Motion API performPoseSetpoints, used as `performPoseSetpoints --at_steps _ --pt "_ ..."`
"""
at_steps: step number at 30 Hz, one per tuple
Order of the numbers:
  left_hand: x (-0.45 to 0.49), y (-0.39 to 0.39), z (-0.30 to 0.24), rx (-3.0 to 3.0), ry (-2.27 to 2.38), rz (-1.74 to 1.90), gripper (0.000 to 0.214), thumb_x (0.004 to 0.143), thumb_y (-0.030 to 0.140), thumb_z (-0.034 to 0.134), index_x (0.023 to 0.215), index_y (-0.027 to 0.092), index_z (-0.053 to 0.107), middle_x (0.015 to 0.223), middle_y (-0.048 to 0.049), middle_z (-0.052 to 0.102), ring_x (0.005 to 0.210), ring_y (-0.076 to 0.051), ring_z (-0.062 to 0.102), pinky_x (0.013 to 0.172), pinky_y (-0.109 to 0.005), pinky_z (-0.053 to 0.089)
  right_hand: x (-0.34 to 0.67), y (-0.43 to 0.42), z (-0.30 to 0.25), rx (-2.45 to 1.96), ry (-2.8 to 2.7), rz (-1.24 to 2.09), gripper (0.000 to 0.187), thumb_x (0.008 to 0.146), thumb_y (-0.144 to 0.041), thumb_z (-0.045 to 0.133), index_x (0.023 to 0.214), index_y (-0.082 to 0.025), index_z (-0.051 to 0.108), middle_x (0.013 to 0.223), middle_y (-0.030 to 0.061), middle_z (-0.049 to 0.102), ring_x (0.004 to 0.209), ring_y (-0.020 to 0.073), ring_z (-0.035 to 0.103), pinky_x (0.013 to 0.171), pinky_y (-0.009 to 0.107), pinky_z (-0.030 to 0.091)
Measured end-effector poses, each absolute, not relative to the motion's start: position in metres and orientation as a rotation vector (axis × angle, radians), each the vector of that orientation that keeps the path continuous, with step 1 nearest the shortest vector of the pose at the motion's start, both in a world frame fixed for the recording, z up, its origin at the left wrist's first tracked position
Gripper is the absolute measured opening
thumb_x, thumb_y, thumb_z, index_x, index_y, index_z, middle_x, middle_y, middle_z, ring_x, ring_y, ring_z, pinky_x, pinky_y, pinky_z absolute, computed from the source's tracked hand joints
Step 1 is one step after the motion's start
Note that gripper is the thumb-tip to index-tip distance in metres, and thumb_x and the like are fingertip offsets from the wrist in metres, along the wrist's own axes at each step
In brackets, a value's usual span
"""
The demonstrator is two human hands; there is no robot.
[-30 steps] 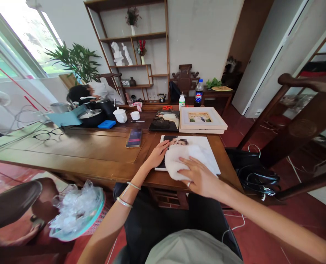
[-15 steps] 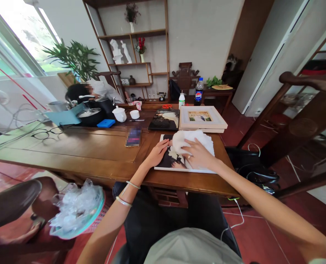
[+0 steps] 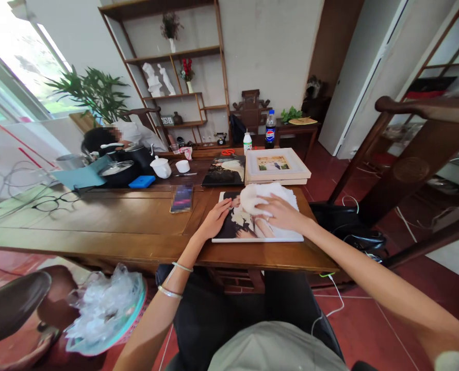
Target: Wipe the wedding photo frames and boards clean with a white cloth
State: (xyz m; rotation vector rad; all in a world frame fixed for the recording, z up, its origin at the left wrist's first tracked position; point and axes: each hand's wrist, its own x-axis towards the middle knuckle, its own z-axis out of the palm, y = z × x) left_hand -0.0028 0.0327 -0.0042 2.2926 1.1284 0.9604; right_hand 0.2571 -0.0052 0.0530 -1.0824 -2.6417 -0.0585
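Note:
A flat photo panel with a white edge lies near the front edge of the wooden table. My left hand rests on the panel's left side, fingers stretched out and lying flat. Under my right hand is a bunched white cloth, pressed on the panel's right half, with the fingers bent over it. The cloth and that hand hide the panel's upper right part. Just behind are a dark photo panel and a stack of pale picture frames.
Red-handled scissors, a white bottle and a cola bottle stand or lie toward the back. A phone is to the left, pots beyond it. A basket with plastic bags sits on the lower left; another person is across the table.
My right hand and the cloth have shifted slightly away from me over the panel, uncovering more of its lower part. My left hand stays at the panel's left side. The camera view has turned slightly.

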Motion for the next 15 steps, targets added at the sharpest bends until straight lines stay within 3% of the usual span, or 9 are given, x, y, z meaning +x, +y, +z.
performPoseSetpoints --at_steps 6,10,15 --pt "-0.002 0.032 -0.005 2.275 1.132 0.971 0.041 0.092 0.034 0.033 0.127 0.020 0.051 0.138 -0.0069 0.046 0.129 -0.018 0.040 0.111 -0.037 0.027 0.267 0.023 0.045 -1.258 -2.526 -0.231 0.034 0.089 -0.020 0.042 0.120 -0.014 0.056 0.124 0.0166 0.056 0.126 0.0283 0.040 0.100 0.051 0.029" --pt "-0.002 0.031 -0.005 2.283 1.150 0.963 0.042 0.092 0.034 0.033 0.127 0.019 0.051 0.139 -0.0070 0.045 0.130 -0.018 0.039 0.111 -0.037 0.026 0.258 -0.023 0.045 -1.092 -2.639 -0.143 0.032 0.085 -0.015 0.045 0.112 -0.019 0.060 0.126 0.0120 0.056 0.130 0.0265 0.034 0.104 0.054 0.022" --pt "-0.002 0.030 -0.003 2.286 1.155 0.951 0.043 0.092 0.036 0.033 0.126 0.017 0.052 0.138 -0.0087 0.045 0.129 -0.019 0.040 0.112 -0.038 0.025 0.254 -0.091 0.053 -0.903 -2.737 0.035 0.031 0.082 -0.017 0.050 0.110 -0.021 0.062 0.139 0.0100 0.044 0.134 0.0239 0.026 0.109 0.052 0.015"
